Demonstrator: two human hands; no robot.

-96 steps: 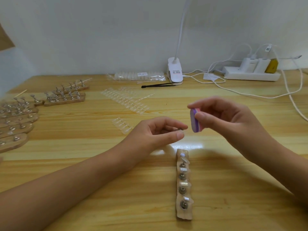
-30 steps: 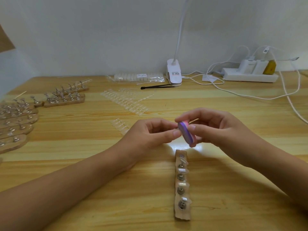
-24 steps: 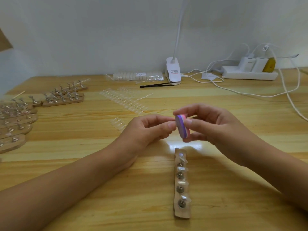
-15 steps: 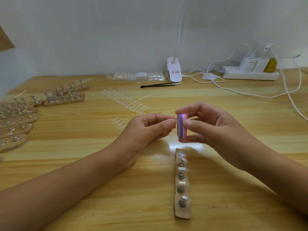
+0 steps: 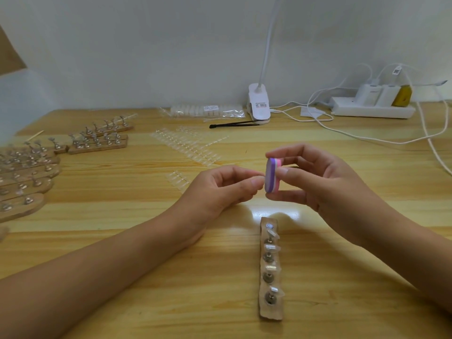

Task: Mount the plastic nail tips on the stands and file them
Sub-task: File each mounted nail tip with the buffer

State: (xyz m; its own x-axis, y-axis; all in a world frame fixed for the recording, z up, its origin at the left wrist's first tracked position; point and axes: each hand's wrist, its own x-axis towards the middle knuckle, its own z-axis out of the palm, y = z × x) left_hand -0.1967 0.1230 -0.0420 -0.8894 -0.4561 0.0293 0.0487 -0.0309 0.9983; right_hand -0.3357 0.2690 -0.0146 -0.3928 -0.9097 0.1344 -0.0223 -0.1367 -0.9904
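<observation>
A: Where's the tip?
B: Hidden, prob. pinched in your L hand (image 5: pixel 220 189). R fingers (image 5: pixel 293 152) grip file block (image 5: pixel 272 176), long axis upright, touching just right of that pinch. Below: stand strip (image 5: pixel 270 270) on desk (image 5: pixel 122 216).

purple-pink file block (image 5: pixel 272 175), tan wooden stand strip (image 5: pixel 271 311), white power strip (image 5: pixel 371 111)

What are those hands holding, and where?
The right hand pinches a purple-and-pink filing block by its top and bottom ends. Whether the left hand, fingertips pinched, holds anything cannot be told.
</observation>
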